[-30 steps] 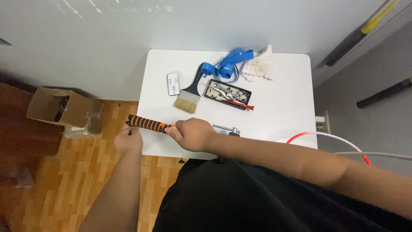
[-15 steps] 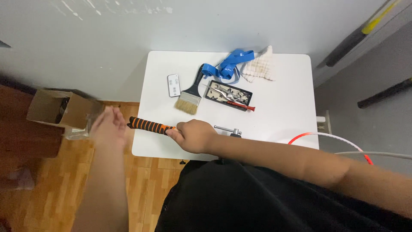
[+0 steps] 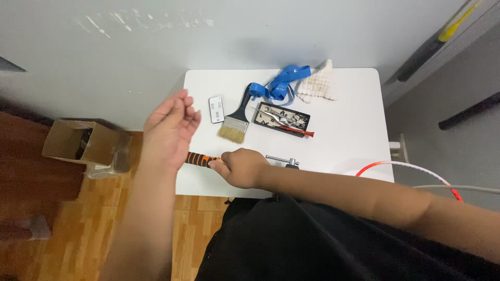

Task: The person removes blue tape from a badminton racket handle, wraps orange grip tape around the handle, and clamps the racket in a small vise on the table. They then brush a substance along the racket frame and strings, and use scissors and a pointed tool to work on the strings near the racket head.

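White table (image 3: 354, 135) against a grey wall, wood floor beside it. Head view: right hand (image 3: 244, 167) closed around an orange-and-black tool handle (image 3: 200, 158) at the table's near edge; left hand (image 3: 169, 127) raised above it, fingers loosely spread, holding nothing. Paintbrush (image 3: 235, 120), parts tray (image 3: 284, 118), blue tape (image 3: 278, 86) lie beyond.

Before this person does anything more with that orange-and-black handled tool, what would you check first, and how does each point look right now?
1. Right hand closed on the orange-and-black handle: ok.
2. Left hand off the handle, raised and open: ok.
3. Tool's working end visible: cannot tell, hidden by the hands.
4. Paintbrush and small white remote lie apart from the handle: ok.
5. Black tray of metal parts sits fully on the white table: ok.
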